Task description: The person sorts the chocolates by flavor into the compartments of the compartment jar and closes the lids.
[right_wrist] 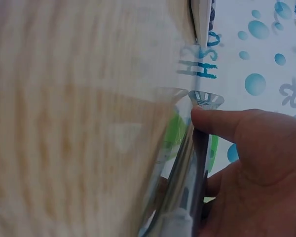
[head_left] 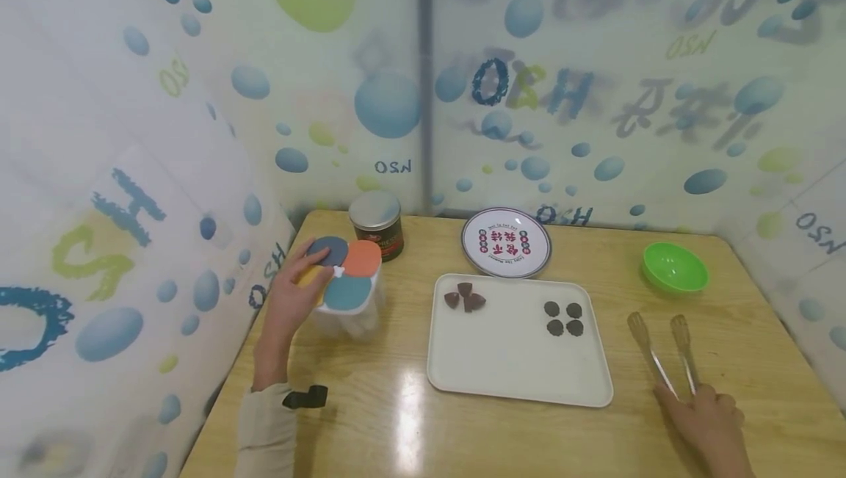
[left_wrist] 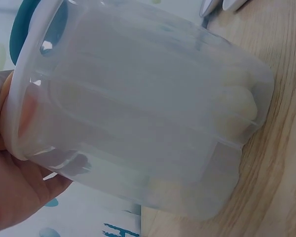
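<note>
On the left of the head view stands a clear plastic container point(head_left: 350, 324) with a lid of coloured petals point(head_left: 348, 293). My left hand point(head_left: 291, 305) grips it at the top, fingers over the blue and yellow petals. Pale round pieces point(left_wrist: 237, 109) show through its wall near the bottom in the left wrist view. My right hand point(head_left: 710, 423) holds metal tongs point(head_left: 688, 360) by the handle end, low over the table at the right. Their two tips are spread apart with nothing between them. In the right wrist view the thumb lies along one arm of the tongs point(right_wrist: 200, 153).
A white tray point(head_left: 509, 375) mid-table bears several brown wedge-like pieces point(head_left: 474, 302) and several dark scalloped discs point(head_left: 574, 327). Behind it are a printed plate point(head_left: 471, 243) and a dark tin point(head_left: 380, 234) with a silver lid. A green bowl point(head_left: 674, 272) stands at the back right.
</note>
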The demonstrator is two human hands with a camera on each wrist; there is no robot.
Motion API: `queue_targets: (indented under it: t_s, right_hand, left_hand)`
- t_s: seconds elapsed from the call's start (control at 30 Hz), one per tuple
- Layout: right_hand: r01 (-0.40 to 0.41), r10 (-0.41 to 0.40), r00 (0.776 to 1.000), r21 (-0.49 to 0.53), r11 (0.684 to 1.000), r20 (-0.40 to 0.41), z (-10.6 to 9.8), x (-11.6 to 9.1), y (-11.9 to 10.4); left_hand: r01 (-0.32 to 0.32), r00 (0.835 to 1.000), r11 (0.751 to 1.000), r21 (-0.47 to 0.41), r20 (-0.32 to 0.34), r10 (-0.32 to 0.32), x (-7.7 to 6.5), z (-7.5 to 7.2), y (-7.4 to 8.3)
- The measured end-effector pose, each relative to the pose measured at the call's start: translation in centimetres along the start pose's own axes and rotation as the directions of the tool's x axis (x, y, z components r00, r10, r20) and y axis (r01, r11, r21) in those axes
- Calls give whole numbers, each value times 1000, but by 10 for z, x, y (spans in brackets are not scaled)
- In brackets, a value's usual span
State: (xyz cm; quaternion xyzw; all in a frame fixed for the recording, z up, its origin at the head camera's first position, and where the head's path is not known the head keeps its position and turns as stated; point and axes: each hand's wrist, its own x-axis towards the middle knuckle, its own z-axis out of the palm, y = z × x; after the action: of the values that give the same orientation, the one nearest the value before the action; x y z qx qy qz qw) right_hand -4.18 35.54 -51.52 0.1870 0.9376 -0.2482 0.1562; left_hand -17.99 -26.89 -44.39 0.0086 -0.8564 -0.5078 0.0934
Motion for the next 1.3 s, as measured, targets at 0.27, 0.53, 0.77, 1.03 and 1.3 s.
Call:
queue_targets:
  t_s: [0.27,0.53,0.77,1.03,1.3]
  right_hand:
    - [-5,8,986,15,1000,-168,2,2,-9]
    - [221,-54,885,314,923,-463,9,-11,-67]
    - [502,-302,770,242,830,-562,31,-4,-126]
    - [667,-509,704,213,714,-496,65,-5,-195]
    - [753,-690,651,382,536,-316,97,-5,-296]
  left_hand:
    - [-95,994,966,239,-30,105,-4,-4,12]
    - [-615,662,735,287,-318,679,-33,32,29]
    - [-657,582,678,329,-351,734,-43,63,15]
    - [-663,415,632,401,-506,756,-34,97,-4]
    - [-641,306,623,447,-596,742,-24,101,6]
